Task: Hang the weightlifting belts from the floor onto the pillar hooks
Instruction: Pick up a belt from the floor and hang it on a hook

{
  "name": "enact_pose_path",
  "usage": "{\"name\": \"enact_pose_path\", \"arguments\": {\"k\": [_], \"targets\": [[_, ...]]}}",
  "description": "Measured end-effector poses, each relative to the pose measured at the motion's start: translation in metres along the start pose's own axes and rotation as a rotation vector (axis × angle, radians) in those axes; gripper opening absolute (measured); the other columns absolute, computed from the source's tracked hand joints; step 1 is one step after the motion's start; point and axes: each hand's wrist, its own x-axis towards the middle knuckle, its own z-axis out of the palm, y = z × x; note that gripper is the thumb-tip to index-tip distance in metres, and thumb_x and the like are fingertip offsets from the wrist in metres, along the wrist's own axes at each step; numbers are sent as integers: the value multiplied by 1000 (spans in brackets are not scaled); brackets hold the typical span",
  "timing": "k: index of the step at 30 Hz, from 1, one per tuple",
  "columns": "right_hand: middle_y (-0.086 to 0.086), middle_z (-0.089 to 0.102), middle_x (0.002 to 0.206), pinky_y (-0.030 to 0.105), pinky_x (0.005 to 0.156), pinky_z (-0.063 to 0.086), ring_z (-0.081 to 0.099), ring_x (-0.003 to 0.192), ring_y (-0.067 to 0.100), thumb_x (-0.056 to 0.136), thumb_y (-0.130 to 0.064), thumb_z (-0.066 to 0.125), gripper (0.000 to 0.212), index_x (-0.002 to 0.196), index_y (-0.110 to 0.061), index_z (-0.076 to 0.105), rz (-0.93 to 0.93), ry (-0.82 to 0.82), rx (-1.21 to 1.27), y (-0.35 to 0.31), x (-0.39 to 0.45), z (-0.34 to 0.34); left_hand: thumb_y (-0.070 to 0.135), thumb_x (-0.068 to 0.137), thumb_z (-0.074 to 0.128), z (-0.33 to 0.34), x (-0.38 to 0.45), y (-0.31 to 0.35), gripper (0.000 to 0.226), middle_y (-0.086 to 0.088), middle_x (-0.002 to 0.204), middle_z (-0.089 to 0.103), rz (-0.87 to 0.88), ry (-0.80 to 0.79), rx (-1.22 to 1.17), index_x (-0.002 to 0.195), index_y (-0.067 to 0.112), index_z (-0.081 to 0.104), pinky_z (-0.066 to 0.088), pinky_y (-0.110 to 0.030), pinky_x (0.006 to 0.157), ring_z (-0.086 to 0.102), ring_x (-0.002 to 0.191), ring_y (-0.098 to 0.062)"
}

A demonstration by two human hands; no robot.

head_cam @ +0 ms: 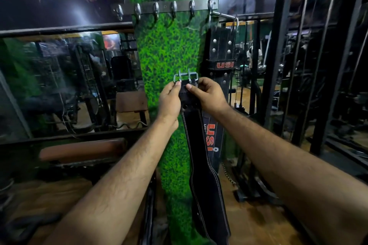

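Both hands pinch the black stitched leather belt point(201, 165) below its steel buckle point(185, 78): left hand point(169, 99), right hand point(209, 95). A second black belt point(221, 49) hangs from the hook rail point(165, 9) above the right hand.

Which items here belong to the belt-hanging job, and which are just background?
Job: held belt, its buckle, left hand, right hand, hook rail, hung belt.
Background: bench, mirror, rack.

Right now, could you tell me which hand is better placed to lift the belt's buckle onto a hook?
Probably the left hand: it pinches the belt right below the buckle, under the free hooks. The right hand holds further in.
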Motion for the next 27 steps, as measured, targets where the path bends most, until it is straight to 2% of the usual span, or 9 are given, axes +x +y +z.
{"name": "enact_pose_path", "arguments": {"k": [3, 6, 9, 12, 15, 18, 21, 24, 27], "targets": [[5, 63, 80, 33, 57, 55, 63, 69, 17, 82, -30, 84, 44, 114, -18, 57, 90, 5, 8, -3, 11, -13, 25, 101, 51, 15, 3, -6, 20, -27, 110, 71, 39, 42, -22, 93, 15, 67, 55, -52, 89, 68, 94, -31], [3, 66, 78, 21, 43, 46, 62, 53, 6, 84, -30, 82, 53, 128, -22, 53, 111, -98, -25, -2, 24, -26, 21, 105, 48, 25, 6, -10, 21, -14, 98, 72, 67, 55, -39, 94, 16, 65, 56, -43, 86, 67, 92, -25], [4, 71, 82, 31, 56, 51, 66, 64, 15, 72, -54, 84, 45, 105, -27, 69, 72, -129, -83, 2, 37, -30, 23, 103, 51, 26, 16, -9, 18, -14, 100, 70, 98, 58, -24, 95, 18, 67, 53, -42, 86, 64, 94, -25], [-4, 65, 70, 37, 62, 49, 60, 65, 14, 72, -56, 82, 34, 79, -25, 68, 10, -122, -104, 3, 46, -32, 30, 100, 54, 24, 25, -6, 21, -22, 109, 70, 119, 11, 7, 103, 15, 68, 54, -45, 87, 65, 97, -27], [-6, 69, 74, 39, 69, 56, 64, 70, 13, 70, -52, 81, 32, 80, -23, 69, -59, -58, -75, 1, 54, -28, 25, 105, 49, 21, 38, 3, 23, -18, 101, 71, 127, -41, 80, 105, 10, 66, 55, -36, 77, 66, 89, -23], [-2, 77, 93, 35, 81, 60, 71, 84, 12, 82, -27, 82, 24, 102, -17, 73, -124, -28, -47, 0, 64, -23, 25, 105, 49, 16, 58, 11, 27, -11, 90, 67, 190, -84, 194, 98, 4, 65, 52, -32, 72, 62, 81, -19], [-3, 74, 86, 26, 76, 55, 67, 77, 4, 85, -8, 79, 15, 93, -15, 69, -159, -6, -37, -6, 77, -24, 19, 105, 50, 16, 73, 16, 28, -3, 78, 59, 279, -98, 281, 80, 13, 62, 43, -29, 67, 53, 75, -14], [7, 73, 83, 37, 76, 57, 66, 76, 12, 84, -23, 80, 17, 88, -14, 67, -163, 59, -42, -12, 91, -20, 25, 103, 54, 23, 89, 29, 33, 8, 70, 60, 337, -60, 305, 72, 18, 65, 45, -26, 62, 52, 67, -5], [1, 72, 78, 38, 74, 57, 65, 73, 12, 79, -36, 80, 20, 80, -22, 65, -149, 169, -58, -22, 106, -14, 43, 94, 57, 29, 111, 43, 38, -7, 73, 67, 376, -27, 386, 79, 10, 68, 55, -43, 64, 57, 70, -15]]}}
